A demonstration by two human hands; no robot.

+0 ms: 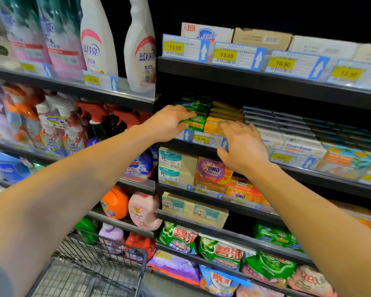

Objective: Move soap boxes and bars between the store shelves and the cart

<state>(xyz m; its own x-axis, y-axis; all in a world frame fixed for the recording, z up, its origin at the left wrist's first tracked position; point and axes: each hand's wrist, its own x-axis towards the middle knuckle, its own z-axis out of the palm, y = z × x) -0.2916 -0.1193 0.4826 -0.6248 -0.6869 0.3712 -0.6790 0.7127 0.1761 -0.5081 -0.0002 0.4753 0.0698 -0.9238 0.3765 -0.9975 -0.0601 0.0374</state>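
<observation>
Reaching across the aisle, both arms extend to the second shelf [201, 144] of soap, catalogued left to right. Cart [99, 266]: wire basket at lower left, below the left forearm, apart from both hands; no soap is visible in the part shown. Left hand [169, 123]: palm down, fingers loosely curved over the front of the green soap stack [196, 112], fingertips touching the packs; whether any pack is properly clasped cannot be told. Yellow soap stack [221, 118]: just beside the green one, same shelf. Right hand [242, 144]: palm down, fingers spread and nearly straight, tips resting on the front yellow packs, holding nothing. Goat soap boxes [300, 146]: further right, untouched. Risks, as judged: the packs are piled several high at the shelf lip, so pulling a lower one could drag its neighbours off the edge; a flat, spread hand gives weak purchase on slick wrappers; the price tags [201, 139] clipped along the rail sit under both wrists and could be knocked loose as packs come forward.
</observation>
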